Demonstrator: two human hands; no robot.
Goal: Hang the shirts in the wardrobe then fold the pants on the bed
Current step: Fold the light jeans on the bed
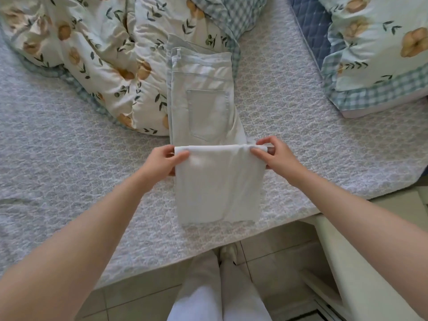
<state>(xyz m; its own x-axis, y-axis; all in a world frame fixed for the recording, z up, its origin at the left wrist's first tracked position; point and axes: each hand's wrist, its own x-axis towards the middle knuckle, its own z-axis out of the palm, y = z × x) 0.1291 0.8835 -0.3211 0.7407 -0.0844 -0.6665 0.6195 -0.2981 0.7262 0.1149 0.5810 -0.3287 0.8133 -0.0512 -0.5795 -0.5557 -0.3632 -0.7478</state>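
2 hands on half-folded pants

Crumpled duvet crowds pants' left; bedspread right lies open.

pants on bed | L hand + R hand pinch folded leg end

Bed: across the centre from 9 to 3 o'clock, under a pale grey textured spread, near edge slanting up toward 3.
Duvet: crumpled at 11 o'clock, cream with orange flowers, blue gingham underside.
Pillow: at 2 o'clock, same floral print, gingham border.
Quilted pad: blue, at 1 o'clock, partly under the pillow.
Floor: beige tiles at 6 o'clock.
Cabinet: cream, at 4 o'clock, just beside the bed.
Light: soft, even, bright.
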